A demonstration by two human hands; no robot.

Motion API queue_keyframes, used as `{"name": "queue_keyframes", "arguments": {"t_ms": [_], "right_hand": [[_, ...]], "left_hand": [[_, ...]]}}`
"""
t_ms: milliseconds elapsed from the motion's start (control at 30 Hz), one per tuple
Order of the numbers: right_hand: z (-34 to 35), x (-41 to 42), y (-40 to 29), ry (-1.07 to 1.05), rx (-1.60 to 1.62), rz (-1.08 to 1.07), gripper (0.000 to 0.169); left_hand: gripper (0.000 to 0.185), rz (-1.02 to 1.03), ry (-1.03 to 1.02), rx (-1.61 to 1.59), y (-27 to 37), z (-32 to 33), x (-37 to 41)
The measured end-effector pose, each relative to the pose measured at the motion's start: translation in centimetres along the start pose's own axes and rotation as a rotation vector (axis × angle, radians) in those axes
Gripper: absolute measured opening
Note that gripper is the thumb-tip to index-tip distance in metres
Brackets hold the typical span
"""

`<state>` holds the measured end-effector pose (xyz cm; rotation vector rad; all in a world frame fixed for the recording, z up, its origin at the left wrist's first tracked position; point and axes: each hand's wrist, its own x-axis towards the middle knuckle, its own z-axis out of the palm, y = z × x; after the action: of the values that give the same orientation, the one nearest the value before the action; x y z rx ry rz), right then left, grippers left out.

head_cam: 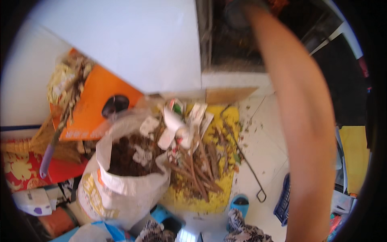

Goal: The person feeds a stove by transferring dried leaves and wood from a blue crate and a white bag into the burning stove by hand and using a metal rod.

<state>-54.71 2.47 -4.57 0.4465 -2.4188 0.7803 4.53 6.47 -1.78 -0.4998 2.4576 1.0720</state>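
From the lower right my right forearm (297,99) reaches up to a dark opening (242,51) at the top. The hand there is blurred and mostly cut off by the top edge, beside a dark rounded thing (237,15) that I cannot make out; its grip is not readable. An orange glow (278,5) shows just past the wrist. My left hand is out of view. Before me stands an open white woven sack (127,193) with dark brown loose matter inside. Dry sticks (196,172) and paper scraps (173,124) lie beside it on a yellow mat (208,207).
A thin metal poker (249,166) with a looped end lies across the mat's edge onto pale tiles. On the left are an orange box (90,99) and a purple-handled brush (47,160). My blue slippers (240,202) and a dark blue basket (282,199) are below.
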Motion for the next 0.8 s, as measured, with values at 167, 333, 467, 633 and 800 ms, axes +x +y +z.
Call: {"name": "queue_keyframes", "arguments": {"t_ms": [167,333,467,633,800], "right_hand": [[-1.9,-7.1,-0.6,-0.117,0.121,-0.104,0.042],[-10.3,-17.6,-0.7,-0.307,0.207,-0.174,0.044],[-16.2,-29.7,-0.5,-0.642,0.077,-0.268,0.047],[-15.8,-46.6,-2.7,-1.322,-0.145,-0.446,0.049],[-12.6,-53.5,-3.2,-1.034,-0.109,-0.308,0.078]], "left_hand": [[0.038,-0.012,-0.047,-0.007,1.1,-1.8,1.1],[0.043,0.097,-0.048,-0.02,1.4,-1.0,-0.9],[0.046,0.151,-0.034,-0.017,1.6,0.0,-2.3],[0.045,0.175,-0.012,0.02,1.5,1.2,-4.2],[0.045,0.227,0.027,0.082,1.8,1.5,-4.5]]}}
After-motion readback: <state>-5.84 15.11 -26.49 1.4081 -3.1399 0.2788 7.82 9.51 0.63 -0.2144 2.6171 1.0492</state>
